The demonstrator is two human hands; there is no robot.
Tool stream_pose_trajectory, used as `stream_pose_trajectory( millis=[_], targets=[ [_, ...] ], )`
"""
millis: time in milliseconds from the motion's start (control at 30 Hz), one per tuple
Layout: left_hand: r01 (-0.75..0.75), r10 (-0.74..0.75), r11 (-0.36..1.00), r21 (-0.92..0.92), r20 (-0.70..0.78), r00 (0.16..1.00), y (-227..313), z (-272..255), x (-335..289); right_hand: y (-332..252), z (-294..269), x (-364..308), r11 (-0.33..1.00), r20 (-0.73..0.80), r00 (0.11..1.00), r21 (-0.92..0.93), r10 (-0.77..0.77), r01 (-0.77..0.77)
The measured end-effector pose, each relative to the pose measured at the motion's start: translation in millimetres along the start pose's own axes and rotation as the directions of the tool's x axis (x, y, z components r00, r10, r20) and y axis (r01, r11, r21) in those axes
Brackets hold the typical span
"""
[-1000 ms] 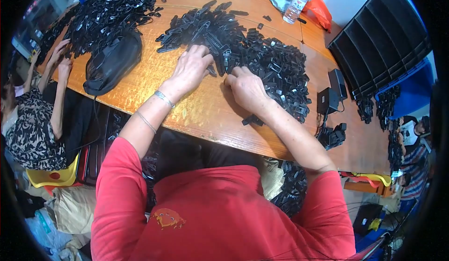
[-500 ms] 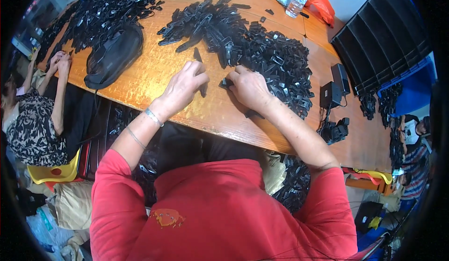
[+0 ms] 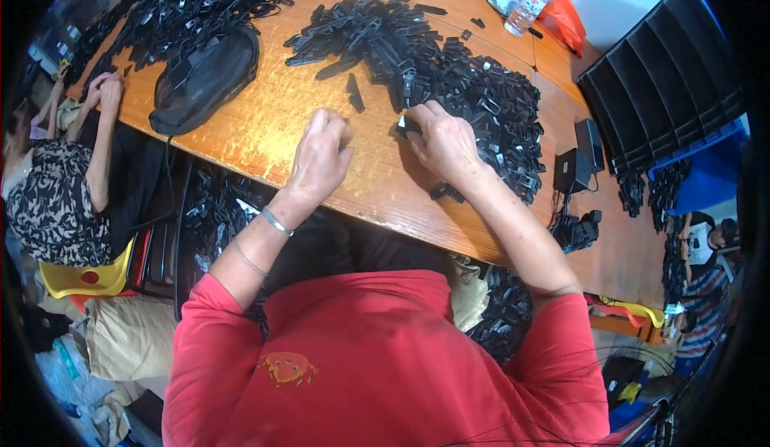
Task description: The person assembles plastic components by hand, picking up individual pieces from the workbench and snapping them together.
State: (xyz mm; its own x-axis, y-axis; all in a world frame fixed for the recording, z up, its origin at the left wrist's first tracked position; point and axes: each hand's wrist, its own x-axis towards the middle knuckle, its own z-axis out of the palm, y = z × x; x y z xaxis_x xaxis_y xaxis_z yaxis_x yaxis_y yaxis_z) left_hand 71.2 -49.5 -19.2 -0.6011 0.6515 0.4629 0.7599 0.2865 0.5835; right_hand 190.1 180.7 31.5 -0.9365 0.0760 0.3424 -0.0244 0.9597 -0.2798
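Note:
On the wooden table (image 3: 265,118), my left hand (image 3: 319,158) has its fingers curled inward; whatever they may hold is hidden. One loose black plastic piece (image 3: 354,93) lies just beyond those fingertips. My right hand (image 3: 443,144) pinches a small black plastic part (image 3: 409,124) that shows a light patch at one end. A large heap of similar black plastic parts (image 3: 489,98) spreads beyond and to the right of this hand. Near its wrist, a few more black pieces (image 3: 446,192) rest on the table.
A black mesh bag (image 3: 204,86) lies at the left, before another dark heap (image 3: 200,2). Black power adapters (image 3: 571,170) sit at the right, near a black ribbed panel (image 3: 658,78). A clear bottle (image 3: 528,8) stands at the back. Another person's hands (image 3: 104,90) are at the far left.
My left hand has drawn back toward the table's near edge, and the dark piece at its fingers no longer shows. My right hand has turned slightly, exposing the part's light patch. The view has shifted somewhat.

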Motion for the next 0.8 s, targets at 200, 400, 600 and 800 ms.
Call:
stream_pose_trajectory(
  millis=[200, 400, 600, 800],
  targets=[
    [0.025, -0.018, 0.995, -0.095, 0.065, 0.998, -5, -5, -6, -5, 7, 4, 0.996, -0.013, 1.0, 0.084, 0.011, -0.01],
    [-0.001, 0.002, 0.999, -0.038, 0.024, 1.0, -13, -13, -11, -2, 9, 7, 0.996, -0.038, 0.998, 0.087, 0.04, -0.037],
    [0.003, -0.003, 0.994, 0.111, 0.001, 1.0, -21, -23, -17, 0, 5, 12, 0.994, -0.039, 0.994, -0.03, 0.106, -0.107],
    [0.039, -0.04, 0.995, 0.091, 0.006, 0.999, -22, -23, -18, -24, 22, 10, 0.991, 0.034, 0.999, 0.13, 0.014, -0.019]
  ],
)
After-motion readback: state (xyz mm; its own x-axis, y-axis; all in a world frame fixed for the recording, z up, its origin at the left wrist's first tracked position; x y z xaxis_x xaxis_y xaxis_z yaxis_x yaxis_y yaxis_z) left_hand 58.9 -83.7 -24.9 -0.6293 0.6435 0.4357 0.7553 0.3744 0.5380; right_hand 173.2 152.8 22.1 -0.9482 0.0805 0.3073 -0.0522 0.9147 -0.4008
